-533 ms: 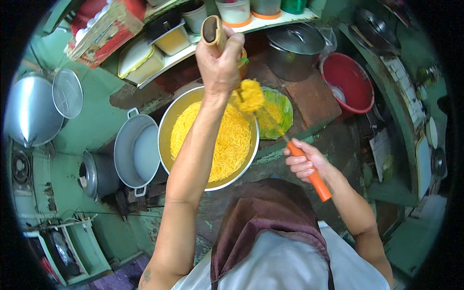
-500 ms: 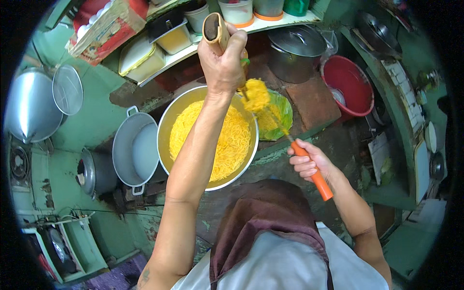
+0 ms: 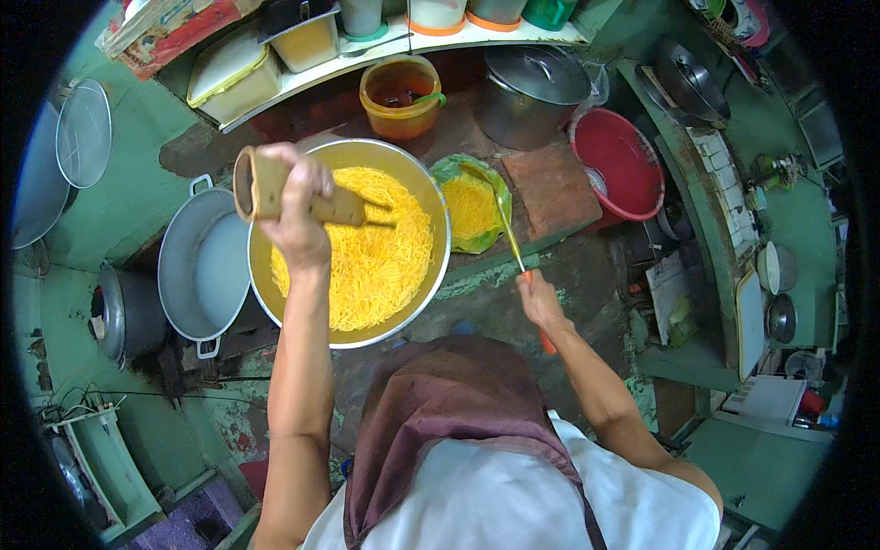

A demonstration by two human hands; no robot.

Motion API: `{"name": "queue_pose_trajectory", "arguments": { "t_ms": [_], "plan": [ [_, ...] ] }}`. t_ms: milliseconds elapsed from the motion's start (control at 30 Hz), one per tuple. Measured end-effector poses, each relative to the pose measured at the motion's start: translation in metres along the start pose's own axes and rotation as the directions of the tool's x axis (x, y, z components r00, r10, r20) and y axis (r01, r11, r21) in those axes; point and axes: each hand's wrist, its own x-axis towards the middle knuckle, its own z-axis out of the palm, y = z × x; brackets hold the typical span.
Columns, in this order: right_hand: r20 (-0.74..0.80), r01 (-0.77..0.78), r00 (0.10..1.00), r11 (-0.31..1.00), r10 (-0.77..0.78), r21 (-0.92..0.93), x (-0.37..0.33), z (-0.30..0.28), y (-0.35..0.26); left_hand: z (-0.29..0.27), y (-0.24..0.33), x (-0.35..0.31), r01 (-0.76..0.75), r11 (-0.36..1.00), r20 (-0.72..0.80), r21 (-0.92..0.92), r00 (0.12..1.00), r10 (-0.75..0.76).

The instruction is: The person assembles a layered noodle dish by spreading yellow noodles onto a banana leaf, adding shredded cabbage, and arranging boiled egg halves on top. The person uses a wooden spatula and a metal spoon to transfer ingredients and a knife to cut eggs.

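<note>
My left hand, blurred by motion, grips a thick bamboo-handled fork. Its thin dark prongs point right, over a big round metal basin of yellow noodles. Whether the prongs touch the noodles I cannot tell. Closed round the orange handle of a long thin-shafted utensil is my right hand. The utensil's far end lies at the right edge of a green leaf, which bears a smaller mound of yellow noodles. That end's shape is hard to make out.
Left of the basin stands a grey two-handled pot with whitish contents. Behind are an orange tub with dark contents and a lidded pot. A red bucket stands at right. Containers line the shelf above.
My left hand with the fork has swung left and down from near the leaf to over the basin. The noodle clump between the two tools is gone from there. My whole view has shifted.
</note>
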Motion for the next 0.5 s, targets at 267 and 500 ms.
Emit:
{"name": "queue_pose_trajectory", "arguments": {
  "t_ms": [267,500],
  "plan": [
    [0.329,0.004,0.943,0.991,-0.048,0.134,-0.04,-0.019,-0.103,-0.099,-0.045,-0.054,0.071,0.965,-0.113,0.251,0.993,-0.044],
    [0.789,-0.635,0.604,0.666,0.112,0.391,-0.044,0.033,-0.134,-0.109,-0.096,-0.082,0.102,0.988,-0.273,0.12,0.96,-0.066]
  ]
}}
